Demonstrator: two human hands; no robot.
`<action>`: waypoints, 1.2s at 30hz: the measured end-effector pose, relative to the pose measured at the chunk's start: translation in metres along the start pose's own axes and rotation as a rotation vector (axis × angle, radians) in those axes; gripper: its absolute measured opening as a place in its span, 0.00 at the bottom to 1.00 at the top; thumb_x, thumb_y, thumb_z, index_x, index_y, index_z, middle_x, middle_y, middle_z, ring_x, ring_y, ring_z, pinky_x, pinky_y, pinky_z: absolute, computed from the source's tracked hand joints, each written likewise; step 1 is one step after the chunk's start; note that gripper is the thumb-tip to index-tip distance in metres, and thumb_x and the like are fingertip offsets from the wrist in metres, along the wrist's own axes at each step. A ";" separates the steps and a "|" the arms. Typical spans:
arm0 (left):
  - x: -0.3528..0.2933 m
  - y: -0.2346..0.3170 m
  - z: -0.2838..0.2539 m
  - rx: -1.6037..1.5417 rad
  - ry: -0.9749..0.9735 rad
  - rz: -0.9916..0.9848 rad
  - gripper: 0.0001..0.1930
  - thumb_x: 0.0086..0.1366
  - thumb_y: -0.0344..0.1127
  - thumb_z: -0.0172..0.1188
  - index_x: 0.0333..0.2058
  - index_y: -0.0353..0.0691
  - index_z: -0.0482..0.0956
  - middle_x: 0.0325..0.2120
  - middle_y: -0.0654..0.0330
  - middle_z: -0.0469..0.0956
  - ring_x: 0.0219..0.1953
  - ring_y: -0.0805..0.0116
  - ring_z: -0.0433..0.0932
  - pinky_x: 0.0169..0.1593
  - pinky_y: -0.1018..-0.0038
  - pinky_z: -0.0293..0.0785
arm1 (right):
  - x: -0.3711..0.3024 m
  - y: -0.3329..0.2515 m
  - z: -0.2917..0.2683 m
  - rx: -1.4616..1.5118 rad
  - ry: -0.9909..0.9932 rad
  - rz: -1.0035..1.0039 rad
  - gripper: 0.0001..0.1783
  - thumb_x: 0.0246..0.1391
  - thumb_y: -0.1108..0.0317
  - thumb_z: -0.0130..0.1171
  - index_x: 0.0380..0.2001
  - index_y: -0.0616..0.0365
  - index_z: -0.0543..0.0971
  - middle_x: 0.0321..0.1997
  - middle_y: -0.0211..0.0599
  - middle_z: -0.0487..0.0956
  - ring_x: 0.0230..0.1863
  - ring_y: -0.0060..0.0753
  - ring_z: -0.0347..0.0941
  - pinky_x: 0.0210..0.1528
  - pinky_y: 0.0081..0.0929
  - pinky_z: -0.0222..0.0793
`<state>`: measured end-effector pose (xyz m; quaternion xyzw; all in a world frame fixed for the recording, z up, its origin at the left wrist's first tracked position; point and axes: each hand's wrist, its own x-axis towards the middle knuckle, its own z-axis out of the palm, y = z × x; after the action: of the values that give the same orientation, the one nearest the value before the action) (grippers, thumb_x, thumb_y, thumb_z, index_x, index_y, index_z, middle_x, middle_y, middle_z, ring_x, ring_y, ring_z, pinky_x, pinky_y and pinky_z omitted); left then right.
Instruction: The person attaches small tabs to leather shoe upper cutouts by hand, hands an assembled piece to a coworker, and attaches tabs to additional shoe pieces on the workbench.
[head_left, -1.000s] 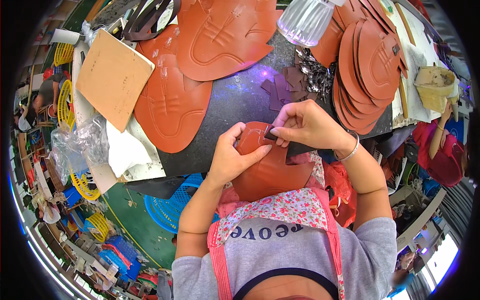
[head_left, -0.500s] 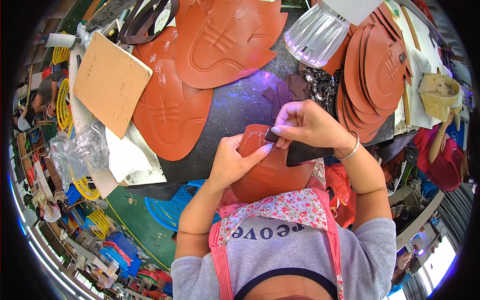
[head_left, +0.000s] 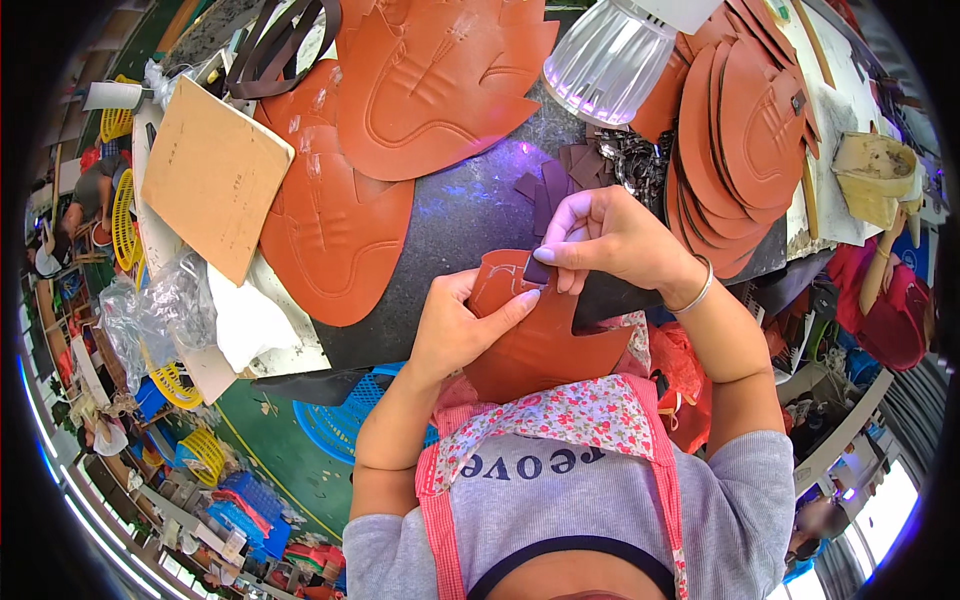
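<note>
Leather-look brown panel (head_left: 550,345) sits just beyond my floral apron (head_left: 560,415), at the near edge of the black worktop (head_left: 455,220). My left hand (head_left: 455,325) grips its left side, thumb lying on top. My right hand (head_left: 612,240) pinches a small dark tab (head_left: 537,271) between thumb and forefinger at the panel's upper right edge; how flat the tab lies, I can't quite tell. Past my knuckles, more dark tabs (head_left: 546,200) lie loose, left of a stack of similar panels (head_left: 755,150).
</note>
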<state>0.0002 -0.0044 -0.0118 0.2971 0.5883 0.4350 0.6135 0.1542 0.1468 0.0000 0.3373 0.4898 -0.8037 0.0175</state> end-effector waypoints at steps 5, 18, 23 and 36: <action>-0.001 0.000 -0.001 0.036 -0.018 -0.002 0.08 0.56 0.31 0.64 0.33 0.32 0.80 0.26 0.64 0.79 0.29 0.81 0.74 0.33 0.81 0.72 | 0.000 0.000 0.000 0.038 -0.011 0.018 0.10 0.49 0.71 0.63 0.26 0.68 0.75 0.22 0.38 0.78 0.22 0.24 0.76 0.24 0.18 0.75; -0.005 -0.001 0.001 -0.051 -0.070 0.015 0.10 0.56 0.30 0.64 0.35 0.31 0.80 0.28 0.61 0.80 0.30 0.79 0.76 0.34 0.79 0.74 | -0.007 -0.002 0.000 0.089 -0.040 0.046 0.11 0.49 0.69 0.64 0.27 0.68 0.75 0.22 0.35 0.76 0.21 0.21 0.74 0.22 0.16 0.73; -0.009 0.002 0.003 -0.037 -0.046 0.076 0.09 0.55 0.29 0.64 0.35 0.31 0.79 0.29 0.61 0.79 0.31 0.78 0.76 0.35 0.79 0.74 | -0.008 0.002 0.004 0.142 -0.047 0.038 0.11 0.49 0.68 0.64 0.26 0.66 0.76 0.20 0.32 0.76 0.19 0.19 0.73 0.21 0.14 0.71; -0.019 0.000 0.006 0.020 0.053 0.143 0.11 0.52 0.30 0.67 0.34 0.33 0.80 0.31 0.60 0.78 0.33 0.74 0.76 0.37 0.76 0.73 | -0.006 0.011 0.010 0.194 -0.055 -0.006 0.08 0.47 0.71 0.64 0.25 0.62 0.75 0.17 0.27 0.72 0.16 0.14 0.65 0.17 0.12 0.60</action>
<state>0.0071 -0.0206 -0.0020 0.3330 0.5860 0.4796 0.5619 0.1577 0.1313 -0.0019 0.3137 0.4101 -0.8564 -0.0041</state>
